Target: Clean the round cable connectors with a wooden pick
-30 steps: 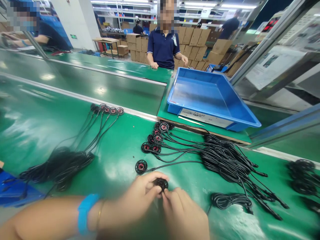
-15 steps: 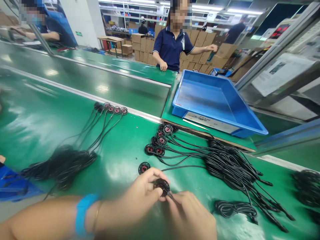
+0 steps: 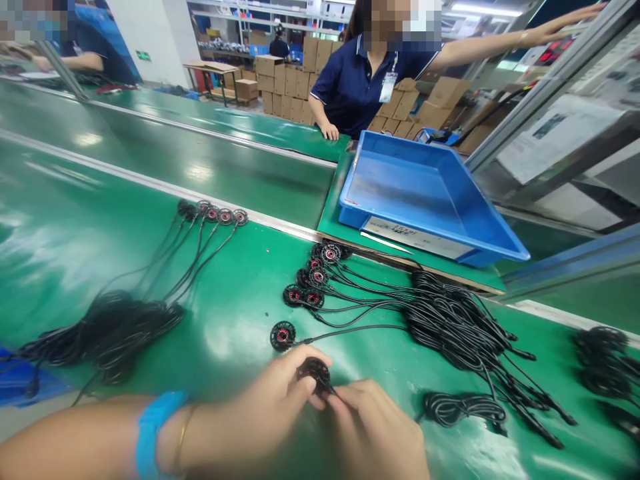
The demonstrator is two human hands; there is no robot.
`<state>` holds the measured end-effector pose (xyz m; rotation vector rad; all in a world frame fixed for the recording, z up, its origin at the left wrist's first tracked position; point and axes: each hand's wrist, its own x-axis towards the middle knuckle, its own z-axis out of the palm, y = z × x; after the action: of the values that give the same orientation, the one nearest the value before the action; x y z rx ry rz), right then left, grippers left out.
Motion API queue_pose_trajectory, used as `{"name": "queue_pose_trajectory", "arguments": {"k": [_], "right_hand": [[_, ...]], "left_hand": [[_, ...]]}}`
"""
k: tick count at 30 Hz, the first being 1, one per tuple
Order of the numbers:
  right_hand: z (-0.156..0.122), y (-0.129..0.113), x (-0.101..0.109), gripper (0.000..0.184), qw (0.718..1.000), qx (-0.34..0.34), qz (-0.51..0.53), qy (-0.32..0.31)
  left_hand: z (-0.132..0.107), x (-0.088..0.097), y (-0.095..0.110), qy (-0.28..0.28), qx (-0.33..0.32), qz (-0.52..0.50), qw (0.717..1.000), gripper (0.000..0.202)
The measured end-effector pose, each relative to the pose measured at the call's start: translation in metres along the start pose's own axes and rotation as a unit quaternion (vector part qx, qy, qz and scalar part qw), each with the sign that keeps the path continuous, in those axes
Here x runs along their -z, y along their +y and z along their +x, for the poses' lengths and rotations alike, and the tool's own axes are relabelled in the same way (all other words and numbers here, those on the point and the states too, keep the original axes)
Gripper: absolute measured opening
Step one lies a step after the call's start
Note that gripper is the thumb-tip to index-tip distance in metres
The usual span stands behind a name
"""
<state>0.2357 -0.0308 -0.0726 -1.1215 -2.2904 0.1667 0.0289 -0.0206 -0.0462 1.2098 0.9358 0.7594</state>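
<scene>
My left hand (image 3: 273, 393), with a blue band on its wrist, is closed round a black spoked disc (image 3: 316, 371) with a cable. The thumb lies across the disc and hides part of it. At the disc's edge, my right hand (image 3: 380, 420) pinches the black cable (image 3: 335, 395). Just beyond my fingers, a similar disc with a red centre (image 3: 283, 335) lies flat on the green table (image 3: 225, 347). Several more discs (image 3: 315, 275) are clustered behind it, their cables running right to a pile of coiled black cables (image 3: 445, 320). One coiled cable (image 3: 463, 408) lies right of my right hand.
A second group of discs (image 3: 225, 217) with coiled cables (image 3: 120, 333) lies to the left. A blue tray (image 3: 425, 247) stands at the back right beside a metal post (image 3: 545, 90). Across the table, a person in a navy shirt (image 3: 360, 87) reaches out to the right.
The view has shifted slightly. The person opposite has leaned right and raised an arm towards the equipment at the upper right. My hands still hold the disc and its cable, the disc now tilted slightly differently.
</scene>
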Motion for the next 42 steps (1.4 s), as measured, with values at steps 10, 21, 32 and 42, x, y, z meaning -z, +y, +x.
{"name": "queue_pose_trajectory", "arguments": {"k": [10, 21, 32, 42], "right_hand": [[0.007, -0.006, 0.001, 0.007, 0.998, -0.005, 0.054, 0.004], [0.021, -0.012, 0.005, 0.013, 0.993, 0.001, 0.093, 0.067], [0.017, -0.016, 0.009, 0.010, 0.972, -0.084, 0.218, -0.023], [0.016, -0.019, 0.007, 0.011, 0.958, -0.129, 0.255, -0.028]], "left_hand": [[-0.005, -0.001, 0.001, -0.046, 0.021, 0.004, 0.999, 0.024], [-0.005, 0.000, -0.003, -0.032, 0.006, 0.026, 0.999, 0.022], [-0.006, -0.002, 0.006, -0.012, -0.053, 0.090, 0.994, 0.016], [-0.005, -0.003, 0.005, -0.018, -0.036, 0.081, 0.996, 0.015]]}}
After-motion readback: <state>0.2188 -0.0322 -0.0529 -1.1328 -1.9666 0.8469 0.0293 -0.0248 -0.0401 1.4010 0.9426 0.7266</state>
